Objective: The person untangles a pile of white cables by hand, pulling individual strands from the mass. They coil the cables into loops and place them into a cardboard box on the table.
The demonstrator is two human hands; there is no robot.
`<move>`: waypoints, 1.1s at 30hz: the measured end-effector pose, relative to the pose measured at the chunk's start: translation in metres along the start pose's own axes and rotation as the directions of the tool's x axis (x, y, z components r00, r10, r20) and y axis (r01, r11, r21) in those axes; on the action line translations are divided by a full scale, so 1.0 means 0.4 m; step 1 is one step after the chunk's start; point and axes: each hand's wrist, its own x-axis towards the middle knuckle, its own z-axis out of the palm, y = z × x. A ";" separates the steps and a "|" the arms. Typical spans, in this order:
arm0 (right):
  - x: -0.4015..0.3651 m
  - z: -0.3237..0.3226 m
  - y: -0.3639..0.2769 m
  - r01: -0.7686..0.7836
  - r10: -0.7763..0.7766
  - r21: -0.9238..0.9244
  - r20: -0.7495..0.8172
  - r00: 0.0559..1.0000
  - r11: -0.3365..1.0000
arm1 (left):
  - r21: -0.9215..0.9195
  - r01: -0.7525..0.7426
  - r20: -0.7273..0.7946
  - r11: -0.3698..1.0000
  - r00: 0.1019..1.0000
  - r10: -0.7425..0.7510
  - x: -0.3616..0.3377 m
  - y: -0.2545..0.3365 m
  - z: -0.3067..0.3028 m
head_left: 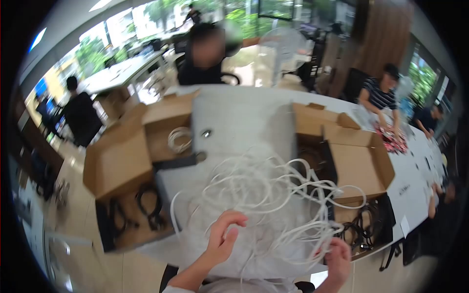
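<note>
A large tangle of white cables point(254, 185) is spread over the middle of the white table. My left hand point(223, 239) is over the near side of the tangle, its fingers curved and apart, with nothing in its grasp. At the lower right, my right hand point(338, 256) is beside the near right end of the cables, fingers bent; blur hides whether a strand lies between them. Black cables lie in an open cardboard box point(117, 163) on the left and in another open box point(359, 163) on the right. A coiled white cable point(180, 139) rests in the box at the back left.
A small round metallic object point(207, 133) lies on the table point(234, 110) toward the back. One person sits across the table. Another at the right handles a red and white pile point(392, 140). A person's arm shows at the far right edge.
</note>
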 end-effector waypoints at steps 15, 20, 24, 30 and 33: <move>0.274 0.139 -0.156 -0.254 0.277 -0.155 0.148 0.949 0.955 | 0.116 0.078 -0.325 0.990 0.945 -0.036 -0.126 0.051 -0.187; 0.334 0.235 -0.132 -0.309 0.340 -0.174 0.186 0.922 0.935 | 0.199 0.125 -0.208 0.972 0.975 -0.083 -0.134 0.022 -0.214; 0.410 0.326 -0.125 -0.306 0.371 -0.269 0.238 0.898 0.913 | 0.282 0.085 -0.115 0.956 0.992 -0.054 -0.143 -0.007 -0.207; 0.595 0.571 -0.048 -0.315 0.466 -0.399 0.370 0.804 0.861 | 0.381 0.011 -0.065 0.925 0.998 0.015 -0.149 -0.043 -0.218; 0.710 0.714 0.072 -0.284 0.488 -0.428 0.508 0.710 0.858 | 0.439 -0.012 -0.056 0.899 0.998 0.041 -0.175 -0.078 -0.229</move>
